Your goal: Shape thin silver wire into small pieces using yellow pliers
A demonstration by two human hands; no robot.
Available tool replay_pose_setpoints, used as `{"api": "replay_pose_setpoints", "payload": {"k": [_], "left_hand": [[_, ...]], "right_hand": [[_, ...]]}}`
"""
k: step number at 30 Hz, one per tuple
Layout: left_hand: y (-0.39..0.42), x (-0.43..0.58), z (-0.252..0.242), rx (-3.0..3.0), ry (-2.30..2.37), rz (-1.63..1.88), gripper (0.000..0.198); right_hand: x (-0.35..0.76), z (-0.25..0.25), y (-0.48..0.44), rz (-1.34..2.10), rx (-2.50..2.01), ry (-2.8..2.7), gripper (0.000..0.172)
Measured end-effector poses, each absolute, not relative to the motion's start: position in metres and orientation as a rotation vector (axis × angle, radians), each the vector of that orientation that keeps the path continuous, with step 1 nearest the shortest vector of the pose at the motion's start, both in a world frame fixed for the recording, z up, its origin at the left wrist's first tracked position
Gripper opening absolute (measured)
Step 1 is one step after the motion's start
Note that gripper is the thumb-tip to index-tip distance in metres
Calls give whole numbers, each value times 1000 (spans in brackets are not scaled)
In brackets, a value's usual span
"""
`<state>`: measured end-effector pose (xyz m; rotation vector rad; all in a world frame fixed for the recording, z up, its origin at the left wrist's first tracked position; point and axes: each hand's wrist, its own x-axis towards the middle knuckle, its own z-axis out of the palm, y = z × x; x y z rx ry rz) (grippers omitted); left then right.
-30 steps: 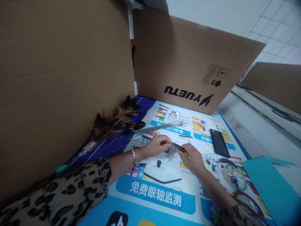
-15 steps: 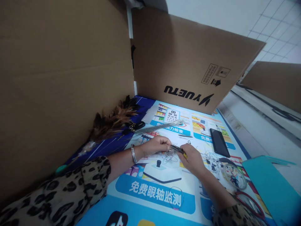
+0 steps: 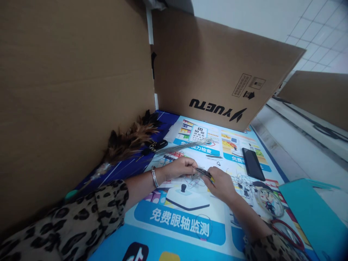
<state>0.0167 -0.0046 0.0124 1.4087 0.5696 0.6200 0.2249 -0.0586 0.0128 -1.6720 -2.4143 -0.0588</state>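
Note:
My right hand (image 3: 219, 182) is wrapped round a pair of pliers (image 3: 203, 172) with dark jaws and a bit of yellow on the handle. The jaws point left and meet the fingertips of my left hand (image 3: 182, 167), which are pinched together. Thin wire (image 3: 195, 181) shows in loops just below the jaws, apparently held in the left fingers; its exact shape is too fine to make out. Beyond the hands lies a bundle of straight metal wires (image 3: 181, 146), with a few short wire pieces (image 3: 214, 157) to its right.
A black phone (image 3: 253, 164) lies at the right, with tangled wire (image 3: 244, 183), a clear round roll (image 3: 270, 203) and a red-rimmed oval object (image 3: 287, 233) nearer. A feather duster (image 3: 133, 134) and a black key fob (image 3: 160, 145) lie left. Cardboard panels (image 3: 223, 69) wall the back and left.
The pliers and my right hand have shifted very slightly, with the pliers' jaws a little lower at the left fingertips. My left hand stays nearly in place.

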Motion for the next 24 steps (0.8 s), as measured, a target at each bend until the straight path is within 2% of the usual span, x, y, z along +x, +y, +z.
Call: {"api": "replay_pose_setpoints", "payload": {"k": [15, 24], "left_hand": [[-7, 17, 12, 1419, 553, 636, 15], [-8, 22, 15, 1422, 594, 765, 16]], "right_hand": [[224, 12, -60, -39, -1687, -2414, 25], [226, 6, -57, 32, -1756, -2247, 29]]}}
